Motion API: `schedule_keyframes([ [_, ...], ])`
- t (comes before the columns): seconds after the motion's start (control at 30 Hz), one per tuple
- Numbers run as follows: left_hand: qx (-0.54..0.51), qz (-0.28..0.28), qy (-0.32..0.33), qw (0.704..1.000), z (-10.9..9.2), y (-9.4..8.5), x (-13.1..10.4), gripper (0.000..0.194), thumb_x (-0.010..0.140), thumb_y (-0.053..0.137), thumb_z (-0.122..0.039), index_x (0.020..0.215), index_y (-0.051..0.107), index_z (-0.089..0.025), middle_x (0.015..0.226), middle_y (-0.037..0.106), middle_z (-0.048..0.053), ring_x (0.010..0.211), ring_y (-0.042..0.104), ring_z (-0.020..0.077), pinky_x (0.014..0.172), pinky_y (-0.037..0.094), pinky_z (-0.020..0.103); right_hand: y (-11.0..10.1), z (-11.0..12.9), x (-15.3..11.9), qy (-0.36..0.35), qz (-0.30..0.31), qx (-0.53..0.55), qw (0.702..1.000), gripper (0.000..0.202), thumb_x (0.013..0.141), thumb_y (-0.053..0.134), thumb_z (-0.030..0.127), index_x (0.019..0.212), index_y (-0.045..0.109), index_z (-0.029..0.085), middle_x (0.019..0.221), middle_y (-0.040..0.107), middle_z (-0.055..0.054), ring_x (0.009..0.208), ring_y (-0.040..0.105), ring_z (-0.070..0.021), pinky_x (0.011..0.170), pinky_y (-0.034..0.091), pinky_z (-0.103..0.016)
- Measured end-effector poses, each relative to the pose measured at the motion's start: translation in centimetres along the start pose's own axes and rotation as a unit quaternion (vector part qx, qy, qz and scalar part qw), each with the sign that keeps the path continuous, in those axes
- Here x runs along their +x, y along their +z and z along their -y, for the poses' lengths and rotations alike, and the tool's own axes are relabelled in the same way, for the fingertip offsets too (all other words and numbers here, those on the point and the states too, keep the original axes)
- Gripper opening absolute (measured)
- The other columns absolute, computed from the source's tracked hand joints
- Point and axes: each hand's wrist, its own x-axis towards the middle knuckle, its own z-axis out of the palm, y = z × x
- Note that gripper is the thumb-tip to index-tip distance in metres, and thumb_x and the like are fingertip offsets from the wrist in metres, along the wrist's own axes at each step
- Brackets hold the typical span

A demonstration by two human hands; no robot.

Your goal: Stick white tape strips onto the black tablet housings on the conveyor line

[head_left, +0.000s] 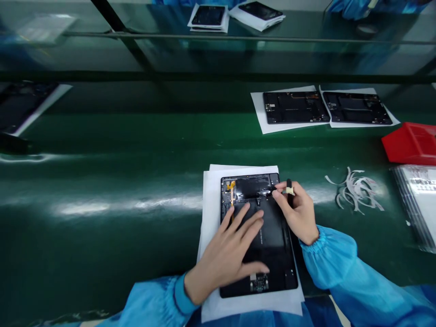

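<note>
An opened black tablet [272,245], its inner parts and an orange flex cable [232,193] showing, lies on white sheets [211,218] at the table's front. My left hand [231,250] rests on the tablet's middle and left side, fingers spread. At the tablet's upper right edge is my right hand [298,209], thumb and index finger pinched together. What they pinch, if anything, is too small to name. A black band with a pale wrap [289,190] shows at a finger of that hand.
Curled white strips [359,190] lie right of the tablet, near a red bin [413,143] and stacked clear trays [417,200]. Two opened tablets [294,108] [357,108] sit further back on white sheets. Another device [23,104] is at far left. Behind a glass partition, people's blue sleeves [354,7] show.
</note>
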Motion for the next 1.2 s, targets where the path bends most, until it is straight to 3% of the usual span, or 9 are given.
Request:
schedule_keyframes([
  [0.17,-0.103,-0.034,-0.084,0.991,1.5,-0.7,1.0,0.042,0.101,0.043,-0.039,0.135,0.042,-0.015,0.144,0.050,0.008,0.142,0.031,0.0275,0.117,0.022,0.051,-2.3,0.1,-1.5,-0.060,0.031,-0.114,0.991,0.007,0.092,0.058,0.028,0.093,0.062,0.022,0.085,0.064,-0.002,0.073,0.060,-0.0148,0.065,0.046,-0.026],
  [0.3,-0.103,-0.182,-0.268,0.940,2.5,-1.1,-2.6,0.013,0.098,0.046,-0.030,0.104,0.054,-0.021,0.119,0.059,0.010,0.124,0.049,0.0272,0.105,0.037,0.050,-4.3,-0.4,-3.7,-0.013,0.116,-0.211,0.971,0.015,0.095,0.054,0.036,0.094,0.059,0.022,0.073,0.062,0.001,0.058,0.056,-0.0140,0.056,0.042,-0.025],
  [0.4,-0.080,-0.144,-0.361,0.918,2.2,-0.6,-5.5,0.017,0.094,0.051,-0.036,0.091,0.057,-0.021,0.115,0.054,0.010,0.113,0.052,0.0308,0.093,0.043,0.052,-4.8,-0.8,-4.9,0.033,0.152,-0.243,0.957,0.021,0.094,0.053,0.044,0.093,0.056,0.023,0.061,0.056,0.004,0.048,0.051,-0.0139,0.048,0.037,-0.025],
  [0.47,-0.106,-0.124,-0.371,0.914,1.6,0.0,-6.4,0.020,0.094,0.050,-0.039,0.089,0.059,-0.021,0.116,0.052,0.010,0.112,0.051,0.0310,0.091,0.044,0.050,-4.8,-0.8,-5.2,0.057,0.166,-0.252,0.952,0.023,0.093,0.053,0.046,0.095,0.056,0.023,0.058,0.053,0.006,0.045,0.049,-0.0138,0.047,0.034,-0.025],
  [0.63,-0.138,-0.192,-0.396,0.887,0.3,1.1,-5.6,0.023,0.096,0.044,-0.037,0.087,0.059,-0.021,0.113,0.052,0.011,0.111,0.048,0.0297,0.091,0.043,0.046,-4.5,-0.6,-5.6,0.084,0.167,-0.182,0.965,0.027,0.096,0.047,0.047,0.088,0.055,0.022,0.061,0.050,0.005,0.052,0.048,-0.0127,0.051,0.036,-0.024],
  [0.8,-0.113,-0.185,-0.441,0.871,1.1,1.6,-5.2,0.026,0.095,0.044,-0.043,0.107,0.052,-0.021,0.113,0.055,0.011,0.108,0.048,0.0319,0.090,0.040,0.049,-3.9,-0.8,-6.9,0.096,0.101,-0.088,0.986,0.026,0.094,0.052,0.046,0.095,0.057,0.021,0.072,0.059,0.002,0.064,0.054,-0.0131,0.058,0.042,-0.021],
  [1.0,-0.198,-0.221,-0.405,0.865,2.1,1.6,-5.2,0.024,0.098,0.036,-0.035,0.091,0.054,-0.022,0.101,0.056,0.008,0.099,0.052,0.0262,0.086,0.043,0.041,-2.6,-1.6,-7.0,0.106,0.073,-0.012,0.992,0.024,0.093,0.056,0.043,0.099,0.056,0.020,0.080,0.062,0.001,0.069,0.058,-0.0119,0.063,0.045,-0.018],
  [1.13,-0.135,-0.206,-0.446,0.861,2.2,1.5,-5.1,0.025,0.097,0.039,-0.037,0.109,0.054,-0.021,0.107,0.056,0.010,0.098,0.050,0.0291,0.083,0.042,0.044,-2.2,-1.8,-6.5,0.120,0.094,0.004,0.988,0.025,0.093,0.056,0.043,0.100,0.057,0.019,0.083,0.060,0.000,0.075,0.059,-0.0136,0.068,0.046,-0.019],
  [1.2,-0.095,-0.180,-0.462,0.863,2.4,1.6,-5.1,0.024,0.093,0.045,-0.037,0.107,0.057,-0.022,0.109,0.055,0.011,0.096,0.049,0.0309,0.080,0.041,0.045,-2.1,-1.9,-6.3,0.129,0.104,0.004,0.986,0.026,0.093,0.055,0.044,0.101,0.058,0.019,0.085,0.061,-0.001,0.076,0.058,-0.0142,0.069,0.047,-0.020],
])
